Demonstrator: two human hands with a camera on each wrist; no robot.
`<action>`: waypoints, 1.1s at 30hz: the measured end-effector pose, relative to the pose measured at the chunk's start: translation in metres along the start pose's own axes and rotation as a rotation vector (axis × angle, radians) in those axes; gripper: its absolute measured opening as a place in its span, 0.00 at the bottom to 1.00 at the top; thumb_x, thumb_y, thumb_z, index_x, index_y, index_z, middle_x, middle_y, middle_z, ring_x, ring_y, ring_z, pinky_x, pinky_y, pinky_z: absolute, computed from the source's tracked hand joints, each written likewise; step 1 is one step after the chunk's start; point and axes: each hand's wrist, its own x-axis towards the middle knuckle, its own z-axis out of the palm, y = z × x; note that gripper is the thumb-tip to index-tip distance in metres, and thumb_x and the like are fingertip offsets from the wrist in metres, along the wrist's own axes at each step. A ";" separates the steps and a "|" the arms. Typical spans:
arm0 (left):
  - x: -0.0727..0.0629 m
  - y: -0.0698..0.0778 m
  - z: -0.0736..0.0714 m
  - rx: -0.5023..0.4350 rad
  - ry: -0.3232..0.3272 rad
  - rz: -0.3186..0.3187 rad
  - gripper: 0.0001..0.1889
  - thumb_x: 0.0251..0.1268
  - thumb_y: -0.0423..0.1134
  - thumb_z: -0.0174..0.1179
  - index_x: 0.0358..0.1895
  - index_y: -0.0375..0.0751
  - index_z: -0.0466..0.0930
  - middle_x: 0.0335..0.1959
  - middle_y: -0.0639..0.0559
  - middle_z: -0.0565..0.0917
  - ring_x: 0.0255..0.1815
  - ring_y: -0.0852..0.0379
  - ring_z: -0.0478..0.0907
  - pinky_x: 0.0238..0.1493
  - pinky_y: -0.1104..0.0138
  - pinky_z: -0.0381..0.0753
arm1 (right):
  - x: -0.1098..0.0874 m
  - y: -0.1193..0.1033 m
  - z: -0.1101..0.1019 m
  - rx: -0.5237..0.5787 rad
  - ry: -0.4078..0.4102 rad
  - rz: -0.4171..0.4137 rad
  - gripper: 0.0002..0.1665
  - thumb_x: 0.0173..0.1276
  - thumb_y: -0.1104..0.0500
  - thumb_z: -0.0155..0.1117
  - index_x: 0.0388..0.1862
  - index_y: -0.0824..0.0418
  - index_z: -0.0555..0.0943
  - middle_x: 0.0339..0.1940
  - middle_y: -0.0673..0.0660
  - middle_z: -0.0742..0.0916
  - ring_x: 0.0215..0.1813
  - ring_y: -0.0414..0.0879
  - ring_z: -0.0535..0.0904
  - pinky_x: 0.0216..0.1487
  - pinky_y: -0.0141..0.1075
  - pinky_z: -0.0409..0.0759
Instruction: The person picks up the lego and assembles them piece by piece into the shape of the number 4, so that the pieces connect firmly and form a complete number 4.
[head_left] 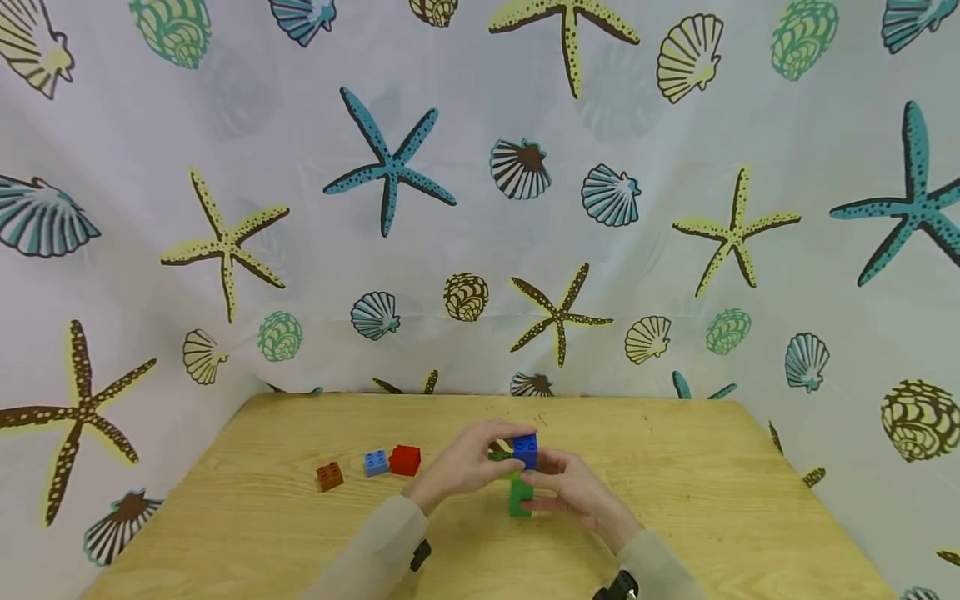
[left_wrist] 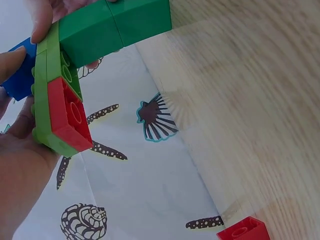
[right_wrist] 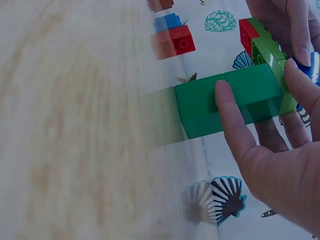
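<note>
Both hands are on one toy brick build. Its upright part is a pair of dark green bricks (right_wrist: 200, 100), with a light green brick piece (left_wrist: 45, 100) crossing the upper end. A red brick (left_wrist: 70, 115) hangs under that piece's left side, and a blue brick (head_left: 525, 452) sits on top. My left hand (head_left: 467, 461) pinches the blue brick between thumb and fingers. Around the build's right side, my right hand (head_left: 581, 490) grips it, one finger lying along the dark green bricks. In the right wrist view, fingers cover much of the blue brick.
On the wooden table (head_left: 675, 500), left of the hands, lie a brown brick (head_left: 330, 476), a light blue brick (head_left: 376, 462) and a separate red brick (head_left: 405, 460). A cloth (head_left: 450, 242) printed with shells and starfish hangs behind and at both sides.
</note>
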 end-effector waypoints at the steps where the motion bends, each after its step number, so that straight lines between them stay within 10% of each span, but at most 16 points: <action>1: -0.001 0.000 0.000 -0.006 -0.002 -0.006 0.27 0.65 0.37 0.65 0.68 0.51 0.74 0.57 0.55 0.82 0.53 0.57 0.78 0.48 0.69 0.78 | 0.000 0.001 0.001 -0.002 -0.005 -0.004 0.32 0.70 0.58 0.64 0.71 0.65 0.68 0.62 0.59 0.78 0.59 0.47 0.77 0.57 0.51 0.80; 21: -0.003 -0.002 -0.007 -0.047 -0.040 -0.044 0.25 0.70 0.46 0.60 0.69 0.52 0.72 0.55 0.56 0.80 0.48 0.59 0.75 0.47 0.69 0.77 | -0.001 0.002 0.001 0.062 -0.007 0.007 0.35 0.71 0.57 0.64 0.74 0.61 0.65 0.69 0.64 0.71 0.63 0.51 0.74 0.57 0.51 0.80; 33: -0.028 -0.028 -0.032 -0.175 0.154 -0.171 0.21 0.74 0.56 0.51 0.61 0.53 0.79 0.52 0.52 0.84 0.46 0.53 0.79 0.47 0.61 0.79 | -0.002 -0.002 0.008 -0.039 0.049 0.004 0.36 0.70 0.50 0.64 0.72 0.63 0.67 0.67 0.63 0.75 0.60 0.48 0.76 0.54 0.51 0.82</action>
